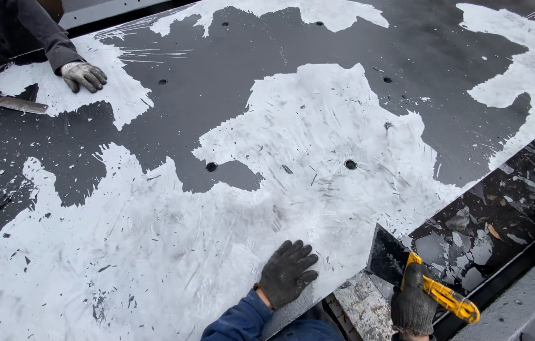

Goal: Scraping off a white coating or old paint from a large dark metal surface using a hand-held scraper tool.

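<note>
**Scraping a coated panel – hand positions**

Left hand [286, 271], dark glove, lies flat with fingers spread on the near edge of the panel [318, 82]. Looks like it braces the sheet and steadies the body; it grips nothing.

Right hand [413, 303], also dark-gloved, is wrapped around the yellow handle of a scraper [422, 275]. The wide dark blade points up and left, touching the panel's edge at its near corner – a low angle, suited to getting under the coating.

The panel is a large dark sheet with drilled holes [351, 164], patchy white residue and scratch marks over most of the near half.

Far left: another person's light-gloved hand [83, 76] rests on the panel, and a second scraper [8, 101] lies just beside it.

Right of the panel edge, a lower dark surface is strewn with peeled flakes [469, 246]. Nothing sits between blade and panel.
</note>
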